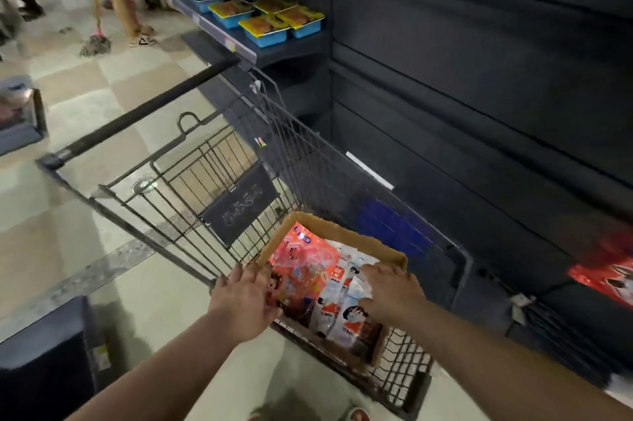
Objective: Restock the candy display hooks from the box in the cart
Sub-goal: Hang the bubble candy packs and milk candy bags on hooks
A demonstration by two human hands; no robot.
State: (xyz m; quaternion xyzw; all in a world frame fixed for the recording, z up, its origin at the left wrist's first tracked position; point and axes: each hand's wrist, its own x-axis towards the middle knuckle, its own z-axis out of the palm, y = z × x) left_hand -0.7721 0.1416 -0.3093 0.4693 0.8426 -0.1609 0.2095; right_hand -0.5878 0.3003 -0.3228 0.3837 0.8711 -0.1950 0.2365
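A cardboard box (346, 232) sits inside a grey wire shopping cart (301, 160). It holds orange-red candy bags (301, 266) on the left and white candy bags (342, 304) on the right. My left hand (245, 300) lies at the box's left edge, with its thumb on an orange-red bag. My right hand (390, 294) rests fingers-down on the white bags. Whether either hand grips a bag is unclear. More red candy bags (603, 278) hang on the dark display at the right edge.
A dark shelving wall (479, 61) runs along the right. Blue trays of packaged food (270, 23) sit on a shelf beyond the cart. Someone with a mop (96, 43) stands on the tiled floor at the far left. A dark bin (44, 362) is at my lower left.
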